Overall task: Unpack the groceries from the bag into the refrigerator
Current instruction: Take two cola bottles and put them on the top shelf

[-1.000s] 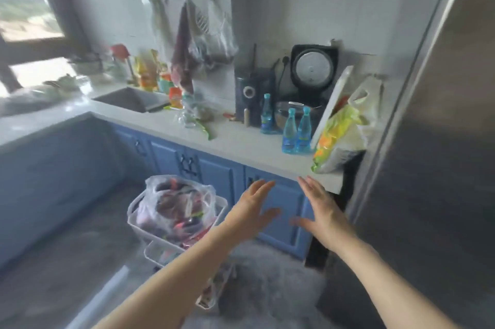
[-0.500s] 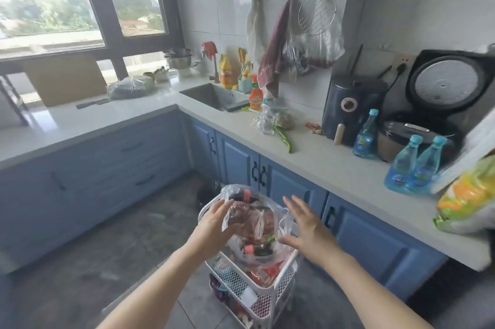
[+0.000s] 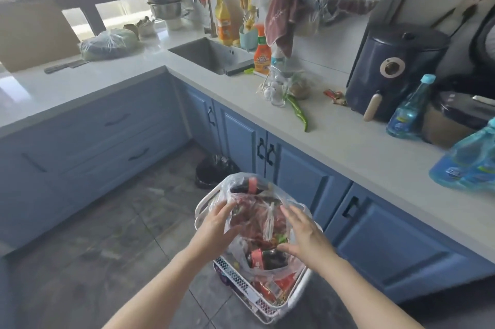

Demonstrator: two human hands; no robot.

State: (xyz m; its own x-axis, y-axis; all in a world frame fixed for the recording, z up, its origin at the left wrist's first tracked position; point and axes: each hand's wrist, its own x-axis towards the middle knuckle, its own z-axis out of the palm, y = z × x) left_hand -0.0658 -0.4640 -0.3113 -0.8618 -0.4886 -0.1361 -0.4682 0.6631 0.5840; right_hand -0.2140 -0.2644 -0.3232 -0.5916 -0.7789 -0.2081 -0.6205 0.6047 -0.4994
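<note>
Clear plastic grocery bag [image 3: 257,224] is sitting in the top tier of a white wire cart [image 3: 281,307] on the floor. 2 hands are pressing against it with straight, spread fingers: left hand [image 3: 214,229] on its left side, right hand [image 3: 305,235] on its right, neither gripping.
</note>
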